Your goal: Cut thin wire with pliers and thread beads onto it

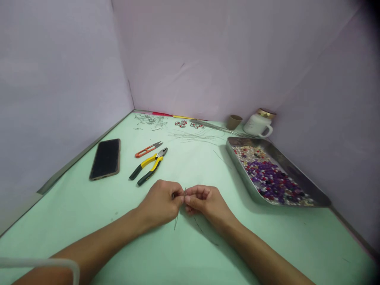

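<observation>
The left hand (164,200) and right hand (209,202) meet over the counter (190,166), both pinching thin wire (197,224) whose loose lengths trail toward the person; it looks light, springy and easily kinked, best pinched clear of its ends

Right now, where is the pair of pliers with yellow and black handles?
In the head view, the pliers lie left of centre, just below the orange snips, with the phone farther left and the left hand at lower right.
</observation>
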Available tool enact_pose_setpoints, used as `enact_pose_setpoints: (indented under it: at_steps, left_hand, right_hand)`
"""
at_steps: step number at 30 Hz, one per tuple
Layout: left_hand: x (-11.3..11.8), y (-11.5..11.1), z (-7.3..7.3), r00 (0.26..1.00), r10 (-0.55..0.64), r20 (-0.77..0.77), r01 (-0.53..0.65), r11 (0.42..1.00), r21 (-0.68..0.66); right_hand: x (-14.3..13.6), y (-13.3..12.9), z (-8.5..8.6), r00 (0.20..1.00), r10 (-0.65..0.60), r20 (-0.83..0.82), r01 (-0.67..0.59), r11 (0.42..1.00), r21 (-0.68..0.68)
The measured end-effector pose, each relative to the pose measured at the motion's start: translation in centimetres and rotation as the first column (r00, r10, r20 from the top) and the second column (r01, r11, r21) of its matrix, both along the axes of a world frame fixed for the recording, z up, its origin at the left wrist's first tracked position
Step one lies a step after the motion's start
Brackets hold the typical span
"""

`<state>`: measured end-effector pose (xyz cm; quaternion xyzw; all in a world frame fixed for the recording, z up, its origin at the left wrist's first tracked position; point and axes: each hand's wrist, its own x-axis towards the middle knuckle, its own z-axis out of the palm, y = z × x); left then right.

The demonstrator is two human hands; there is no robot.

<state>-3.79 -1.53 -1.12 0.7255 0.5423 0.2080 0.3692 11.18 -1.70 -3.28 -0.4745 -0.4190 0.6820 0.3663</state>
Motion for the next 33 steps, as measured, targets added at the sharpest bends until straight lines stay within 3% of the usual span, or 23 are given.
enact_pose_setpoints:
  at_steps: [3, 8, 17, 20, 23, 27, 33]
  left_hand:
    - [0.1, 0.0, -0.2, 1.0, 0.006, -0.011, -0.005, 0.997, 0.083]
    - [0.2, -0.3, -0.1, 0.993, 0.092, 0.079, -0.111, 0.948, 0.3]
    - [0.7, -1.5, 0.5, 0.993, 0.06, 0.1, -0.087, 0.953, 0.289]
    - [0.8, -1.6, 0.3, 0.99, 0.074, 0.124, -0.1, 0.971, 0.217]
    - [1.2, -1.6, 0.0, 0.96, 0.184, 0.209, -0.188, 0.982, -0.001]
    - [1.7, -1.4, 0.0, 0.891, 0.314, 0.328, -0.237, 0.938, -0.253]
    - [2.0, -1.3, -0.4, 0.86, 0.334, 0.387, -0.223, 0.926, -0.303]
  right_hand:
    - [0.0, 0.0, 0.0, 0.998, -0.029, -0.049, 0.027, 0.999, -0.037]
    - [-0.2, 0.1, -0.1, 0.988, -0.119, -0.102, 0.115, 0.992, -0.041]
    - [0.2, 0.2, -0.1, 0.968, -0.154, -0.197, 0.149, 0.988, -0.039]
    - [0.2, 0.2, -0.2, 0.954, -0.176, -0.244, 0.168, 0.984, -0.053]
    - [0.2, 0.3, -0.2, 0.943, -0.181, -0.278, 0.173, 0.983, -0.053]
    - [0.1, 0.2, -0.3, 0.937, -0.148, -0.316, 0.146, 0.989, -0.029]
    - [0.2, 0.1, -0.2, 0.938, -0.113, -0.327, 0.119, 0.993, -0.002]
